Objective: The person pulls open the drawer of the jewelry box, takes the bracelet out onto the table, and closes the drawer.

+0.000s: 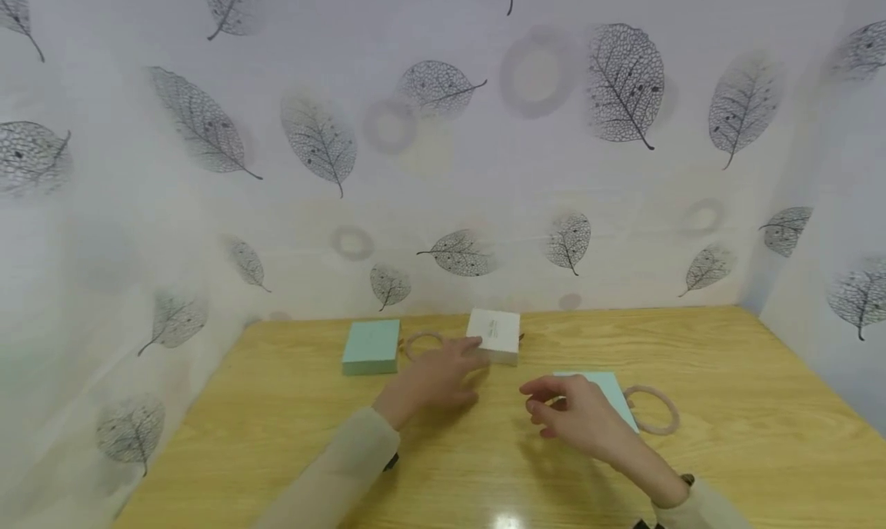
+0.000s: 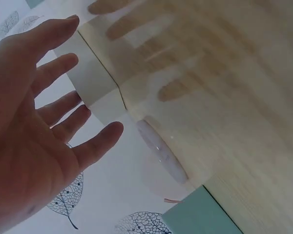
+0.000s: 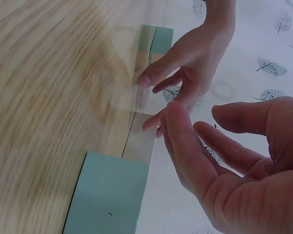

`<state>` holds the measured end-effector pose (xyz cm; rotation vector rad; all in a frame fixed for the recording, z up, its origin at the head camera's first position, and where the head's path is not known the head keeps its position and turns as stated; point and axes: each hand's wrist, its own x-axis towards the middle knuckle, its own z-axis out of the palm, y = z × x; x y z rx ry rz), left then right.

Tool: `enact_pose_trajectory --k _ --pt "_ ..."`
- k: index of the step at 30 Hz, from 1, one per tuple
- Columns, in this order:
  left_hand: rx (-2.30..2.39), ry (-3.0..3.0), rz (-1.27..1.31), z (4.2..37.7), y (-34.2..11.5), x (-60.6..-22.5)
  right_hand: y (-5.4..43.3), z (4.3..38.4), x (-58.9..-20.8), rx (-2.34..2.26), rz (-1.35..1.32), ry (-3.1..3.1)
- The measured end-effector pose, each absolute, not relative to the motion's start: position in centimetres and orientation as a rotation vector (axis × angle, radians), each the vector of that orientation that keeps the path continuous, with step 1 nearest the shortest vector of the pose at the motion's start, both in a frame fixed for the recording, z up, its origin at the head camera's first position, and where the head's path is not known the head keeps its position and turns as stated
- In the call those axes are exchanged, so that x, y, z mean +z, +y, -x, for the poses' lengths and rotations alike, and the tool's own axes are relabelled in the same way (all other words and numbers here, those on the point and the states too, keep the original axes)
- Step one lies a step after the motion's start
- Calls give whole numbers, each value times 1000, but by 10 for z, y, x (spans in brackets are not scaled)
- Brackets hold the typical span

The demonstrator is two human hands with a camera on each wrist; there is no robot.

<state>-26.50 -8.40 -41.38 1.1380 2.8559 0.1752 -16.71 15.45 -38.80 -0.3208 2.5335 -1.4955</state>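
Note:
My left hand (image 1: pixel 439 379) reaches over the table with its fingers spread, holding nothing. Its fingertips are at the near left edge of a small white box (image 1: pixel 494 329); I cannot tell whether they touch. Behind that hand lies a pale bangle (image 2: pixel 161 151), partly covered in the head view. A teal box (image 1: pixel 371 347) sits to the bangle's left. My right hand (image 1: pixel 577 421) hovers with loosely bent fingers and nothing in its grasp. It partly hides a second teal box (image 1: pixel 602 387), with a pinkish bangle (image 1: pixel 670 414) just to the right.
Everything rests on a light wooden table (image 1: pixel 747 383). A white sheet with dark leaf prints (image 1: pixel 484 175) rises along its back edge and both sides. A small reddish-brown bit (image 1: pixel 522 336) sticks out at the white box's right side.

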Motion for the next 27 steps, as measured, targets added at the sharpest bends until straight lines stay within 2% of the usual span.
enact_pose_trajectory --k 7,14,21,27 --pt "106 2893 -1186 242 -93 -415 156 167 -389 -1490 323 2551" --pt "156 2876 -1243 221 -103 -395 159 166 -389 -1485 334 2556" --pt "324 2895 -1306 230 -99 -391 160 167 -387 -1497 308 2555" --pt "202 2889 -1178 241 -93 -401 159 167 -387 -1488 327 2559"
